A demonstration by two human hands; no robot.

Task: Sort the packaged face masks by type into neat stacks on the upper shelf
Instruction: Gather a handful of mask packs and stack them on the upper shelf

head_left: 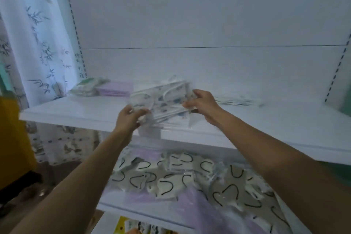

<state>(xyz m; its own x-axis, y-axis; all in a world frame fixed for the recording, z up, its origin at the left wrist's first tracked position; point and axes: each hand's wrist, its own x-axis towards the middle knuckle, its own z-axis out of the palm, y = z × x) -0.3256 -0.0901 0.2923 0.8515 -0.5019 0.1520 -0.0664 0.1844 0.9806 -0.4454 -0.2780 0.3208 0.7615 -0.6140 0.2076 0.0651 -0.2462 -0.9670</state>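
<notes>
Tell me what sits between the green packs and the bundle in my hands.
Head view: a lilac pack stack lies on the upper shelf, between the green packs and the held bundle.

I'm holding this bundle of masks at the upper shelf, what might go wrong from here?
The patterned mask bundle looks fanned between your left hand and right hand, overhanging the front edge of the upper shelf; loose packs may slip onto the mixed pile below. Set down carelessly, it might also nudge the purple stack beside it.

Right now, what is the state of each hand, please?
Left hand: grips the left end of the patterned mask packs.
Right hand: grips their right end.
</notes>
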